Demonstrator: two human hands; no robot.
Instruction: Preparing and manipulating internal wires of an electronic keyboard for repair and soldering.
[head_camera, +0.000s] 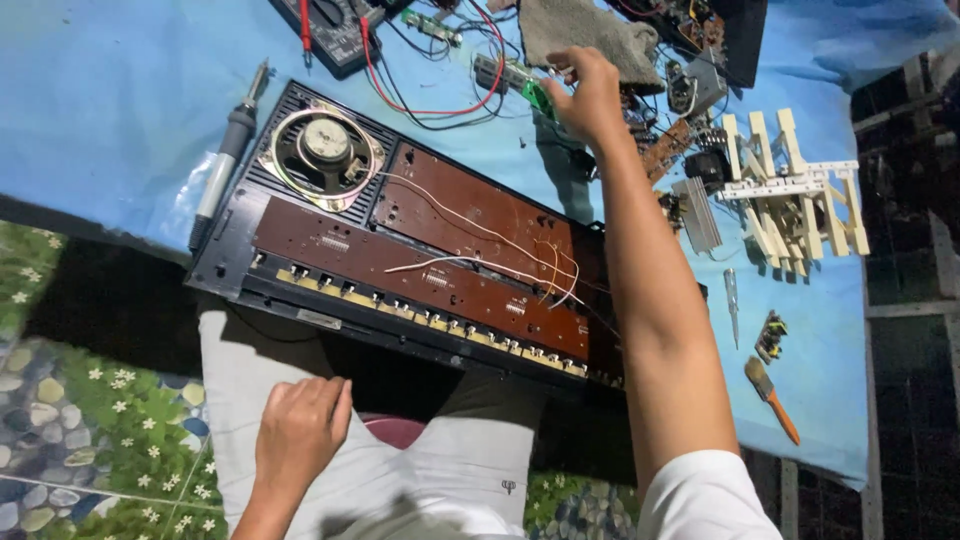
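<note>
Single head view, looking steeply down, close over blue-covered table.
</note>
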